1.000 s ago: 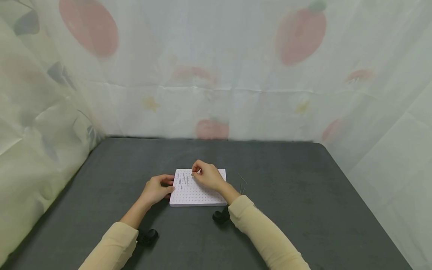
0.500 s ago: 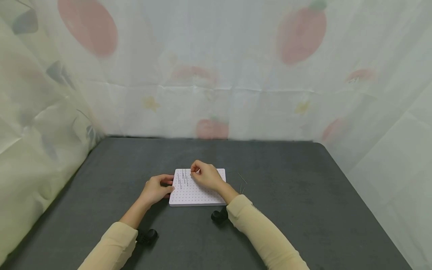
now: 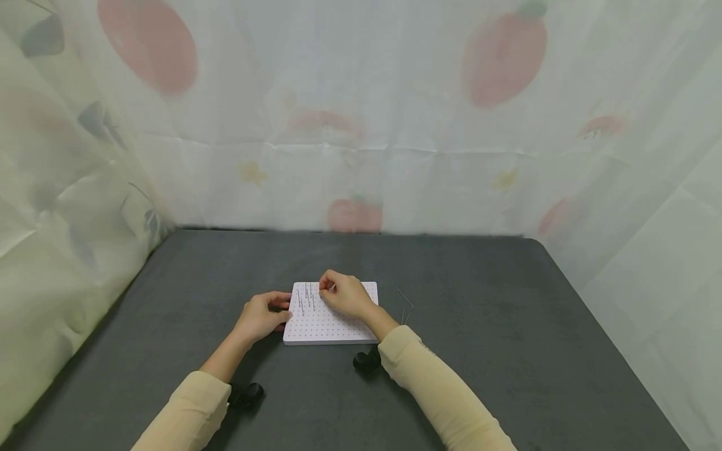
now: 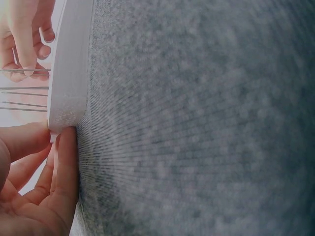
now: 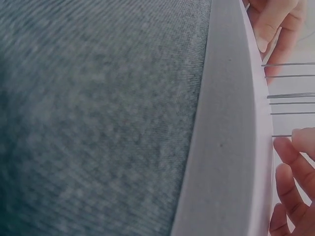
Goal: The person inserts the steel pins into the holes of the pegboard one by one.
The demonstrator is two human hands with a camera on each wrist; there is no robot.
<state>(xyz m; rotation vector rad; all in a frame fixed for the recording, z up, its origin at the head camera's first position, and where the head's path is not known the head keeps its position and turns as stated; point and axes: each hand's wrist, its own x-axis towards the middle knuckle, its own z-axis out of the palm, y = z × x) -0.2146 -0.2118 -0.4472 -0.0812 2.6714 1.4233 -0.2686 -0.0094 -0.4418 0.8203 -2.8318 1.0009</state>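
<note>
A white board with rows of small holes (image 3: 324,332) lies flat on the table. My left hand (image 3: 261,318) holds its left edge, thumb at the top rim and fingers against the side, as the left wrist view shows. Several thin metal pins (image 3: 308,299) stand upright in the board's far left part. Over the far middle of the board, my right hand (image 3: 346,295) pinches another thin metal pin (image 5: 282,136) between thumb and index finger. That pin is upright, its lower end at the board surface; whether it sits in a hole I cannot tell.
Loose metal pins (image 3: 405,297) lie on the dark grey table (image 3: 479,351) just right of the board, partly near my right wrist. Black wrist cameras (image 3: 368,361) hang below both wrists. A patterned white curtain (image 3: 417,181) closes off the back and sides.
My right hand has shifted only very slightly at the same place, still pinching the pin. The left hand and the board stay where they were.
</note>
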